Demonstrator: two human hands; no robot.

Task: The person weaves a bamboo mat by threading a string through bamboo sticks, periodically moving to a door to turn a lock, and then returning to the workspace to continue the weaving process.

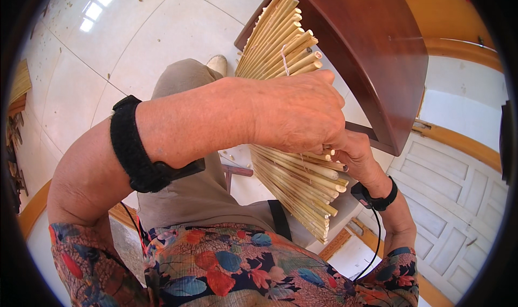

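A mat of pale yellow plant stalks, laid side by side, slants across my lap with its cut ends toward the right. Thin pinkish thread loops around stalks near those ends in the upper part. My left hand is closed over the middle of the mat, knuckles up, and covers several stalks. Its fingertips, and whatever they grip, are hidden. Beside the stalk ends, just below and right of it, my right hand has its fingers bent and closed. The left hand partly covers it, so what it pinches cannot be made out.
A dark red-brown wooden piece of furniture stands close at the upper right. A white panelled surface lies at the right. Small scraps dot the pale tiled floor. A black cable hangs from the right wristband.
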